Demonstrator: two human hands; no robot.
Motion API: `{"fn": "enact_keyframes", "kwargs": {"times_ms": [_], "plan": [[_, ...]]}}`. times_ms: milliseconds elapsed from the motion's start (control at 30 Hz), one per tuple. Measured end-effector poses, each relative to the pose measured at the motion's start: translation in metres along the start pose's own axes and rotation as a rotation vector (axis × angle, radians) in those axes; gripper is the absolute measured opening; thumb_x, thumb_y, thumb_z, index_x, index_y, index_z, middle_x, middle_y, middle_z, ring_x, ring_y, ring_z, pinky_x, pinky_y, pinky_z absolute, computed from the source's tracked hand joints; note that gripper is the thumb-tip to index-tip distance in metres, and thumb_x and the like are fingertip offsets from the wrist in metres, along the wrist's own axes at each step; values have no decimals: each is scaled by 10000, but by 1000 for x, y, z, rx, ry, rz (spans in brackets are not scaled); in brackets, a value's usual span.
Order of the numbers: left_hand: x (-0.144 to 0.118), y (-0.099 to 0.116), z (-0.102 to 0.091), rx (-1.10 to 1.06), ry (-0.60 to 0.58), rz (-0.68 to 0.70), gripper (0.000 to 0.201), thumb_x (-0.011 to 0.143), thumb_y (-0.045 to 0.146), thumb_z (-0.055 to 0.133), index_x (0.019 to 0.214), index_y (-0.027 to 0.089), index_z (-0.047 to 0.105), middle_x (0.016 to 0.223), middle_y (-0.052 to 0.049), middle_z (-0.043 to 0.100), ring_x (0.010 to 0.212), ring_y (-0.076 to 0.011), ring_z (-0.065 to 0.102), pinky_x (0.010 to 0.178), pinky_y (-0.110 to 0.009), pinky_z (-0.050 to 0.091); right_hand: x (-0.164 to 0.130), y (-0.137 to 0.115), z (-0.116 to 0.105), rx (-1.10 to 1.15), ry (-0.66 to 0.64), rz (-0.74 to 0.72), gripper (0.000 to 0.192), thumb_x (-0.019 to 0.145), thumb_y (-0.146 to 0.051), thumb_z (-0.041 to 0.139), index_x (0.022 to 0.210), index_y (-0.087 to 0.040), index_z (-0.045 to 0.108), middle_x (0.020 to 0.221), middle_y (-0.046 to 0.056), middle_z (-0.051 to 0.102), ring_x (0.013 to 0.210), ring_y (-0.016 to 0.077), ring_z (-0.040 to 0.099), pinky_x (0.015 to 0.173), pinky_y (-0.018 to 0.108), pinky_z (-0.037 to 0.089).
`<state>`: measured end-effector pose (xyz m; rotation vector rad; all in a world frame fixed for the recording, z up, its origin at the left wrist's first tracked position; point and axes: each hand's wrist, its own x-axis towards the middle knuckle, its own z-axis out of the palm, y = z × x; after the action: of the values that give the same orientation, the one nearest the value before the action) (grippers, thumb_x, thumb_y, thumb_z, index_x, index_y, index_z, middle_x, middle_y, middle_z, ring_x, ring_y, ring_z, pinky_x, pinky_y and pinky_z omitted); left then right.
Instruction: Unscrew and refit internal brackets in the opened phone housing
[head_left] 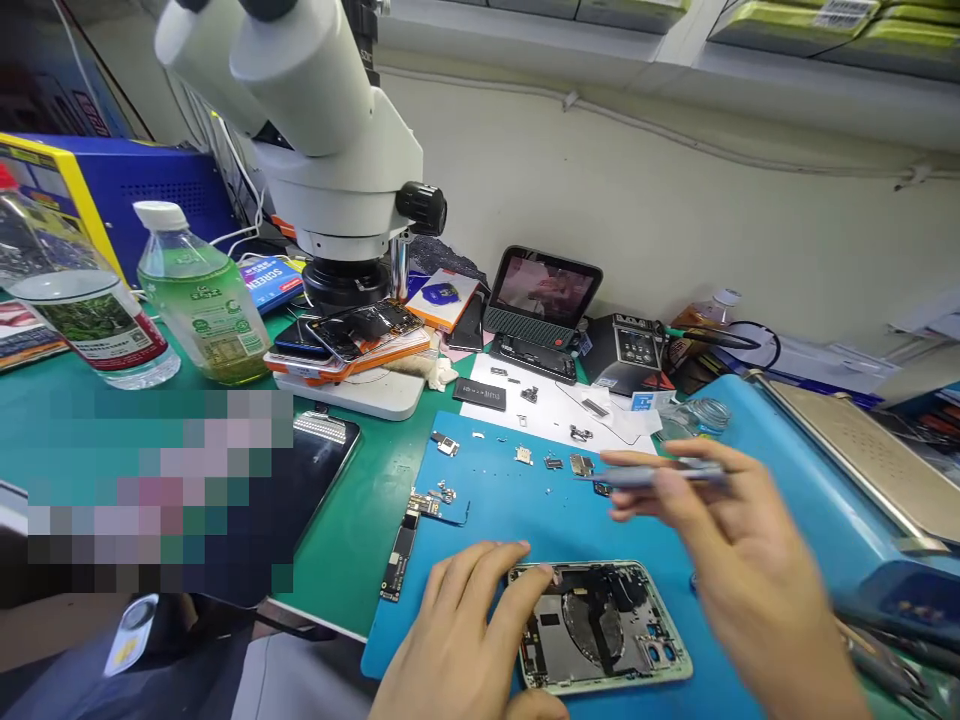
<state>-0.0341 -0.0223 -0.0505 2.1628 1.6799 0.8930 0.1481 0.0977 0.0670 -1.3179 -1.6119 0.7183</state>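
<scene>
An opened phone housing (551, 650) with a pale green frame lies on the blue mat (480, 510). Its inside shows a round charging coil and camera openings. My left hand (472, 630) grips the left end of the housing, index fingertip on the upper left corner and thumb by the lower edge. Above the mat, to the right of and beyond the housing, my right hand (742, 560) is closed around a grey screwdriver (637, 477), its thin tip pointing left. Small phone parts such as a metal bracket (581, 464) lie behind the tip.
A long logic board (401, 555) lies at the mat's left. Behind, white paper (551, 410) carries a battery (480, 393) and small parts. A microscope (330, 150), bottles (202, 300) and a dark tablet (315, 470) stand or lie leftward; a blue machine (810, 470) borders the right.
</scene>
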Motion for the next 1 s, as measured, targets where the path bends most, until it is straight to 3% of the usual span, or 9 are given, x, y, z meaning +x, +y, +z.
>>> {"fn": "enact_keyframes", "kwargs": {"times_ms": [100, 167, 267, 333, 533, 700, 800, 900, 1000], "plan": [[1, 3, 2, -14, 12, 15, 973, 719, 371, 1086, 1549, 240, 594, 1527, -137, 719, 1389, -405, 688, 1126, -515, 619, -14, -1, 37, 136, -235, -1, 387, 1075, -607, 633, 1285, -282, 602, 1228, 99, 841, 958, 242, 846, 891, 411, 708], [1, 2, -1, -42, 39, 40, 891, 811, 432, 1028, 1551, 230, 576, 1482, -123, 741, 1354, -380, 707, 1117, -498, 612, -21, 3, 51, 103, -341, 3, 362, 1124, -595, 553, 1302, -290, 633, 1370, 102, 792, 1084, 235, 827, 965, 412, 688], [1, 0, -6, -99, 122, 70, 644, 1025, 446, 832, 1561, 235, 544, 1477, -95, 743, 1363, -329, 706, 1131, -461, 585, -26, 9, 59, 59, -408, 9, 379, 1145, -593, 502, 1323, -301, 666, 1436, 96, 750, 1158, 244, 804, 1013, 435, 668], [1, 0, -7, -132, 172, 69, 564, 1075, 482, 757, 1545, 243, 556, 1469, -81, 749, 1362, -311, 707, 1139, -443, 579, -27, 11, 61, 53, -429, 12, 394, 1147, -597, 487, 1329, -299, 672, 1410, 94, 753, 1169, 253, 800, 1024, 449, 664], [1, 3, -5, -207, 198, 16, 618, 1014, 652, 769, 1485, 278, 627, 1444, -64, 767, 1304, -301, 733, 1093, -418, 625, -22, 10, 64, 46, -418, 27, 412, 1144, -605, 479, 1335, -289, 661, 1414, 105, 748, 1168, 254, 795, 1042, 459, 654], [-1, 2, -4, -204, 182, 12, 554, 1009, 488, 829, 1483, 281, 632, 1478, -91, 751, 1363, -330, 712, 1134, -460, 622, -22, 11, 64, 75, -415, 25, 384, 1144, -580, 492, 1329, -296, 673, 1374, 97, 772, 1120, 247, 804, 1009, 451, 658], [1, 1, -7, -186, 195, 33, 480, 1028, 344, 772, 1477, 278, 615, 1468, -82, 753, 1370, -309, 710, 1115, -441, 634, -23, 12, 63, 130, -404, 26, 350, 1142, -557, 521, 1308, -297, 684, 1372, 86, 781, 1124, 242, 803, 1018, 440, 654], [2, 3, -15, -260, 285, 41, 288, 1066, 193, 647, 1342, 274, 669, 1281, -58, 812, 1228, -254, 760, 1043, -384, 645, -24, 11, 56, 213, -331, 40, 377, 1147, -565, 519, 1412, -309, 600, 1336, 80, 795, 1061, 218, 809, 983, 416, 672], [-3, 8, -22, -341, 367, 53, 167, 1099, 147, 596, 1122, 263, 714, 999, -26, 827, 934, -194, 782, 859, -303, 643, -28, 9, 45, 413, -185, 106, 481, 1127, -578, 564, 1526, -322, 477, 1174, 58, 819, 824, 187, 782, 790, 359, 691]]}}
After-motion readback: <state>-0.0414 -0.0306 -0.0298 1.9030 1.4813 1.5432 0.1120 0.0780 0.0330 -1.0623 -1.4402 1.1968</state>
